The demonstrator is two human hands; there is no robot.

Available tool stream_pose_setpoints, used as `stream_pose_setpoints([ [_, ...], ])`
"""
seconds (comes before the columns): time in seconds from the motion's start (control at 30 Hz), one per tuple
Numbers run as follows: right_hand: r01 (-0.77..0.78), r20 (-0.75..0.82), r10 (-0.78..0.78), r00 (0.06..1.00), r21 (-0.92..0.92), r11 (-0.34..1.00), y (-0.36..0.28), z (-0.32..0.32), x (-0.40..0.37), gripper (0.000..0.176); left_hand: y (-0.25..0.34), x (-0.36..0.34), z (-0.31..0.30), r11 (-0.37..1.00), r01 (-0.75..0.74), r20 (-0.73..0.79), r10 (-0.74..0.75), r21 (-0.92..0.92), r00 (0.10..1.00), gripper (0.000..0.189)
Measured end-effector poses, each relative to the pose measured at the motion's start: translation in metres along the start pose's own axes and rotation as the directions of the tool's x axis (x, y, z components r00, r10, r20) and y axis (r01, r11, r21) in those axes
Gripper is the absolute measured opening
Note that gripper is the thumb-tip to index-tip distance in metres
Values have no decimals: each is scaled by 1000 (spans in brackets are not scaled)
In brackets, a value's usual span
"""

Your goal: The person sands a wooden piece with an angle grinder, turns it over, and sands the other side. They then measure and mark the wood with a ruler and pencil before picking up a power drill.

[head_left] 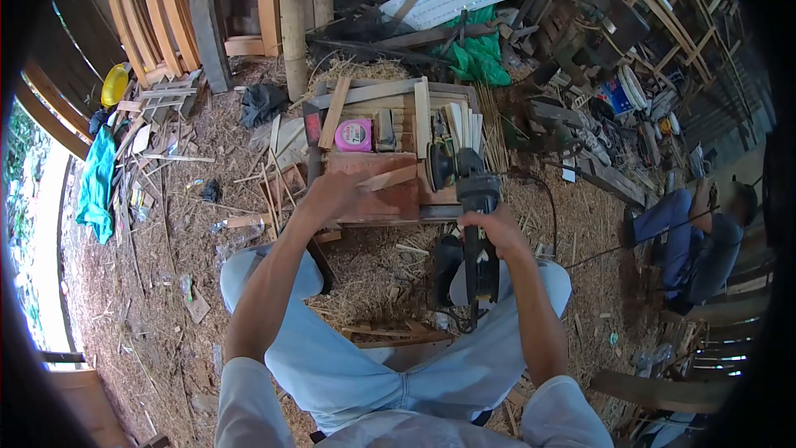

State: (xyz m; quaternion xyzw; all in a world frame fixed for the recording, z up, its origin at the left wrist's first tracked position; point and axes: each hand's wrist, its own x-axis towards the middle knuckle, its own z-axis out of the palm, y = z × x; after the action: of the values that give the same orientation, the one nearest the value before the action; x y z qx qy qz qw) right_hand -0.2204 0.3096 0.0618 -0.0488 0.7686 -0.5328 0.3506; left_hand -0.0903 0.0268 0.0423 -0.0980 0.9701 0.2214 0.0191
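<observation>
My right hand (500,231) is wrapped around the body of a black angle grinder (481,270), its head pointing away from me. The grinder's round disc (443,166) faces left, close to the end of a small strip of wood (391,178). My left hand (333,197) grips the strip's other end, with its fingers closed, over a reddish-brown board (394,204) on a low wooden workbench (371,221). Farther back on the bench lie a pink tape measure (354,134), a dark wood block (385,130) and pliers (440,126).
Shavings and offcuts cover the ground (149,282). The grinder's cord (551,203) runs off to the right. A seated person (705,241) is at the far right. Curved wooden pieces (153,17) lean at upper left, and a green tarp (481,58) lies behind the bench.
</observation>
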Motion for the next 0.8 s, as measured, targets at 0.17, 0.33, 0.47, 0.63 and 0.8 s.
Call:
stream_pose_setpoints([
  [0.17,11,30,-14,999,112,994,-22,3,6,22,-11,9,1,998,-14,-145,5,-63,989,28],
  [0.33,43,-36,-45,998,-60,997,-27,0,23,25,-23,23,13,995,-70,-216,52,-77,975,33],
  [0.47,65,-67,-67,995,-37,997,-37,8,8,20,-35,31,24,995,-91,-272,74,-49,959,39],
  [0.63,77,-84,-75,994,27,997,-20,4,11,22,-23,22,9,982,-181,-271,159,-58,949,47],
  [0.8,49,-60,-45,997,64,997,-12,-4,12,25,-14,17,8,977,-211,-256,195,-36,947,51],
])
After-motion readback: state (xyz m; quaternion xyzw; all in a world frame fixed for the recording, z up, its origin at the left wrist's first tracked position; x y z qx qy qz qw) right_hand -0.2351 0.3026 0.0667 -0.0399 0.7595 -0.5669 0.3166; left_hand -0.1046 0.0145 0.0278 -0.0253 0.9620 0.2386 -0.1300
